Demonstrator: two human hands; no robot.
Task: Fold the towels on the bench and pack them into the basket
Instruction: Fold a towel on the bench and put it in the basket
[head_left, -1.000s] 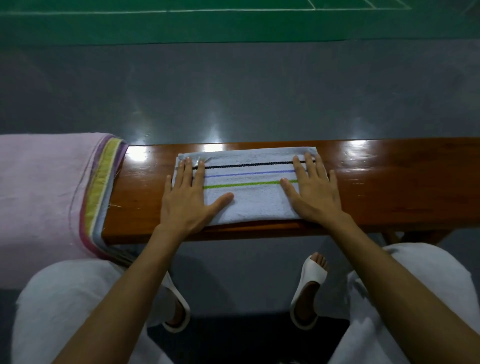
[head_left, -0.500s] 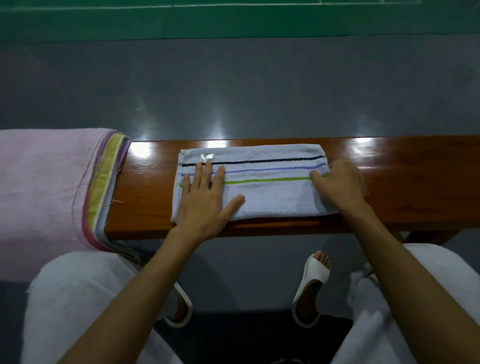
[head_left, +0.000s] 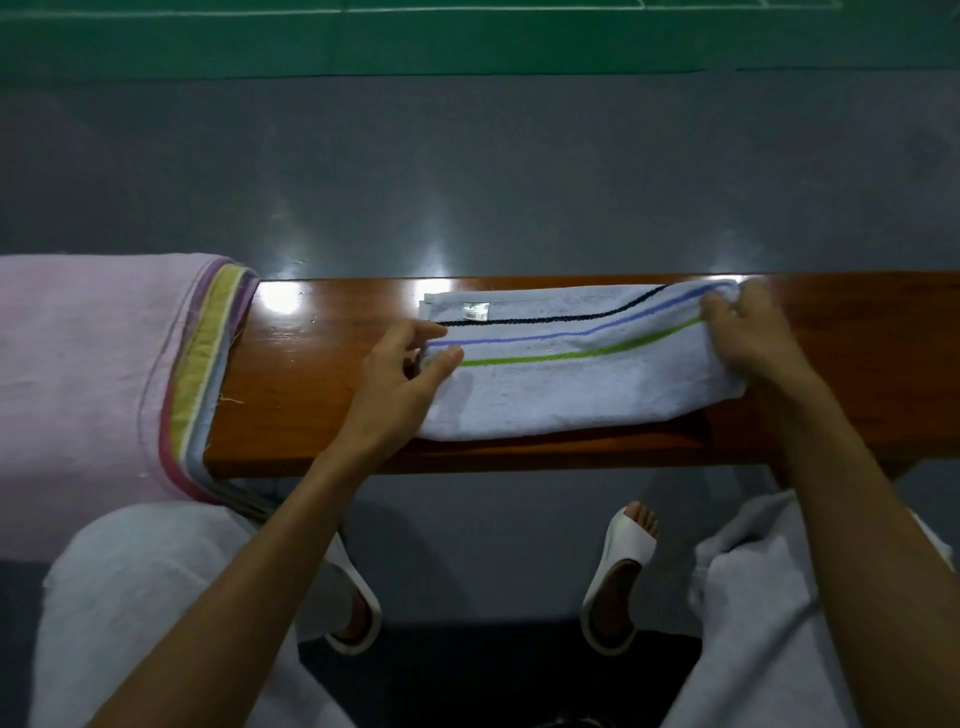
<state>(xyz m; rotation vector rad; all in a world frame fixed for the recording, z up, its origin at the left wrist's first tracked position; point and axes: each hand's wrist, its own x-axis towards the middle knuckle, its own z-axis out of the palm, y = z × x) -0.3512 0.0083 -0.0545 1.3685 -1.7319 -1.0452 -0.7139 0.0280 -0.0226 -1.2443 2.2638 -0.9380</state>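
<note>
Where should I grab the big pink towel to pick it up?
Probably by its striped hem, coming from the right: that edge of the pink towel lies exposed across the bench, while the rest runs out of view. The left hand and right hand hold the striped towel.

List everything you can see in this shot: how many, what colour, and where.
striped towel: 1, pale blue with black, blue and green stripes, folded, lying along the middle of the bench
label: 1, white, near the striped towel's far left corner
pink towel: 1, pink with a multicoloured striped border, draped over the bench's left end
bench: 1, glossy brown wood, across the view
floor: grey, beyond and below the bench
court: green with white lines, along the top edge
slippers: 2, white, on the feet below the bench
trousers: light grey, bottom corners
left hand: 1, pinches the striped towel's left end
right hand: 1, grips the striped towel's right end
</note>
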